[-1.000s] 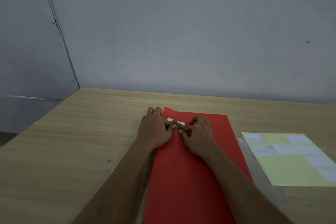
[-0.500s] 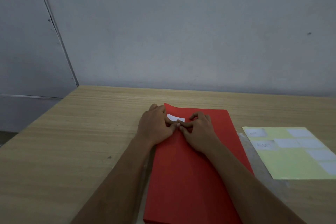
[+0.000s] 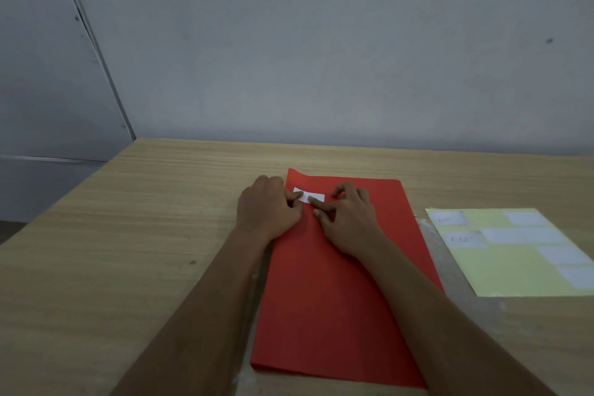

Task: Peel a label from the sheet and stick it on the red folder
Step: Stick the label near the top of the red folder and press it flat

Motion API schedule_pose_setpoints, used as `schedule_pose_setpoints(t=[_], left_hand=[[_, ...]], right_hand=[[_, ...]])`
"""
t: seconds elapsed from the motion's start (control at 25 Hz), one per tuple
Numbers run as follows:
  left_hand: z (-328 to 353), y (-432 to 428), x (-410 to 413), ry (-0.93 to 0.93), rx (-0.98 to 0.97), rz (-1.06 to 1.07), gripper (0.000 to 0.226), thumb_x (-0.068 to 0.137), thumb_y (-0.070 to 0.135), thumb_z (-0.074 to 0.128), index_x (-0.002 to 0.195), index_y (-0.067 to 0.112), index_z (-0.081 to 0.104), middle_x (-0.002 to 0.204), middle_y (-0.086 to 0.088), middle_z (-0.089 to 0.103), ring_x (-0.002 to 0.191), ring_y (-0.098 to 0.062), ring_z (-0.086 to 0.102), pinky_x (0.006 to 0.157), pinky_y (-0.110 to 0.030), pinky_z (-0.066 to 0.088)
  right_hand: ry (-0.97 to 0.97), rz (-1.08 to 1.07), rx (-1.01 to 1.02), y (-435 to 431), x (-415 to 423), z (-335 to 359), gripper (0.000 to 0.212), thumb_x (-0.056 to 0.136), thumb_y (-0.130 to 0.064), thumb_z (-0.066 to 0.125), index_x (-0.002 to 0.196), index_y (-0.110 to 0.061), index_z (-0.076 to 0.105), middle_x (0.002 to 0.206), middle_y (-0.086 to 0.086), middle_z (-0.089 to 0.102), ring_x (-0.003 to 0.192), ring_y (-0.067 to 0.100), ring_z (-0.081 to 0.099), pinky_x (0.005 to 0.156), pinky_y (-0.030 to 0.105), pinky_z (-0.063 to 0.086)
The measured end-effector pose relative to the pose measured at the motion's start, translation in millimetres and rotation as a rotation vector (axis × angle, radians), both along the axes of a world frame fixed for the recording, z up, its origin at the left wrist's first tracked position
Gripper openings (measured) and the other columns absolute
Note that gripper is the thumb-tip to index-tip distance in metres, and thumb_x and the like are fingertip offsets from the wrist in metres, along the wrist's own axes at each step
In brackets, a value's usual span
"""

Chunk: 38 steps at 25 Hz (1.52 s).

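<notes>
The red folder lies flat on the wooden table, its long side running away from me. A small white label sits flat near the folder's far left corner. My left hand rests at the folder's left edge, fingers curled, with a fingertip on the label's left end. My right hand lies on the folder with its index fingertip pressing the label's lower edge. The pale yellow label sheet lies to the right of the folder and carries several white labels.
A clear plastic film shows between the folder and the sheet and along the folder's left edge. A grey wall stands right behind the table's far edge. The table's left edge runs diagonally at the left.
More of the label shows now. My fingertips have shifted from a close pinch at its lower edge to pressing on it, with the right hand slightly further right. The view has tilted a little.
</notes>
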<state>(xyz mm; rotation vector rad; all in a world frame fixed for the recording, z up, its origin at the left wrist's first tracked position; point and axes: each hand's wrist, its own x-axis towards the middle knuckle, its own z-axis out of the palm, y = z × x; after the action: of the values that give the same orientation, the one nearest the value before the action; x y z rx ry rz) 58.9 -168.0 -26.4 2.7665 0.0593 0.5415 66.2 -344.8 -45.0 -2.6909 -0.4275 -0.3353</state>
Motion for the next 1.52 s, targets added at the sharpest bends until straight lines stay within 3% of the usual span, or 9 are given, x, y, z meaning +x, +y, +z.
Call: schedule_pose_setpoints(t=[0.2,0.32,0.52,0.68,0.8,0.88,1.08,1.28,1.52], left_hand=[[5.1,-1.5,-1.7,0.002,-0.01,0.069,0.037,0.08,0.049,0.05,0.101,0.03,0.075,0.089,0.002,0.068,0.095,-0.021,0.06,0.074,-0.034,0.048],[6.8,-2.0,-4.4,-0.023,-0.02,0.071,0.033,0.082,0.044,0.054,0.101,0.029,0.076,0.088,0.001,0.071,0.092,-0.022,0.063,0.069,-0.033,0.046],[3.5,-1.5,-4.6,-0.004,-0.013,0.006,0.037,0.081,0.051,0.047,0.105,0.041,0.074,0.083,0.006,0.068,0.085,-0.017,0.062,0.065,-0.029,0.046],[7.0,-5.3,-5.1,-0.007,-0.021,0.084,0.034,0.082,0.044,0.054,0.11,0.04,0.073,0.096,0.004,0.073,0.094,-0.019,0.065,0.067,-0.028,0.041],[7.4,-6.2,-6.4,0.011,-0.026,0.084,0.034,0.082,0.043,0.054,0.111,0.04,0.072,0.096,0.004,0.073,0.093,-0.02,0.065,0.07,-0.031,0.047],[5.2,-5.2,-5.6,0.012,-0.021,0.065,0.035,0.083,0.043,0.052,0.112,0.04,0.071,0.095,0.004,0.072,0.093,-0.019,0.065,0.071,-0.032,0.048],[3.0,-0.9,-4.3,0.034,-0.001,-0.04,0.037,0.088,0.051,0.046,0.114,0.042,0.07,0.09,0.006,0.07,0.088,-0.017,0.064,0.068,-0.03,0.047],[2.5,-5.0,-2.2,0.014,-0.025,0.082,0.037,0.083,0.048,0.052,0.113,0.038,0.072,0.099,0.003,0.072,0.095,-0.02,0.065,0.07,-0.03,0.045],[-0.9,0.6,1.1,0.049,-0.145,0.114,0.038,0.085,0.061,0.05,0.104,0.039,0.075,0.088,0.006,0.073,0.087,-0.017,0.067,0.065,-0.03,0.049]], right_hand=[[-0.007,-0.015,0.01,2.4,-3.3,4.3,0.042,0.092,-0.046,0.05,0.132,-0.036,0.06,0.131,-0.004,0.045,0.121,0.023,0.037,0.097,0.04,0.039],[-0.005,-0.038,0.002,3.8,-3.3,3.8,0.045,0.092,-0.045,0.051,0.134,-0.031,0.059,0.131,-0.002,0.046,0.121,0.024,0.036,0.099,0.042,0.039],[-0.008,-0.011,-0.038,2.6,-4.4,2.2,0.039,0.094,-0.047,0.045,0.132,-0.045,0.057,0.132,-0.004,0.043,0.118,0.023,0.035,0.097,0.04,0.036],[0.015,-0.054,0.0,4.7,-3.8,4.5,0.047,0.092,-0.045,0.05,0.136,-0.031,0.057,0.134,-0.001,0.044,0.123,0.025,0.035,0.099,0.041,0.037],[0.024,-0.084,-0.003,5.1,-2.2,5.7,0.054,0.092,-0.047,0.05,0.139,-0.021,0.054,0.135,0.001,0.043,0.124,0.027,0.035,0.1,0.041,0.039],[0.034,-0.078,-0.001,3.5,-1.5,5.8,0.054,0.092,-0.047,0.05,0.14,-0.024,0.053,0.135,0.001,0.042,0.123,0.027,0.035,0.1,0.041,0.04],[0.0,-0.046,-0.075,4.8,-5.8,3.2,0.042,0.095,-0.049,0.041,0.136,-0.05,0.049,0.133,-0.001,0.04,0.118,0.025,0.034,0.1,0.042,0.036],[0.005,-0.085,0.001,6.7,-4.6,4.8,0.048,0.092,-0.045,0.05,0.137,-0.029,0.056,0.132,0.001,0.044,0.122,0.024,0.035,0.1,0.042,0.037],[0.03,-0.01,0.078,-0.4,1.0,3.8,0.04,0.091,-0.041,0.057,0.127,-0.027,0.066,0.13,0.004,0.051,0.12,0.025,0.04,0.105,0.035,0.033]])
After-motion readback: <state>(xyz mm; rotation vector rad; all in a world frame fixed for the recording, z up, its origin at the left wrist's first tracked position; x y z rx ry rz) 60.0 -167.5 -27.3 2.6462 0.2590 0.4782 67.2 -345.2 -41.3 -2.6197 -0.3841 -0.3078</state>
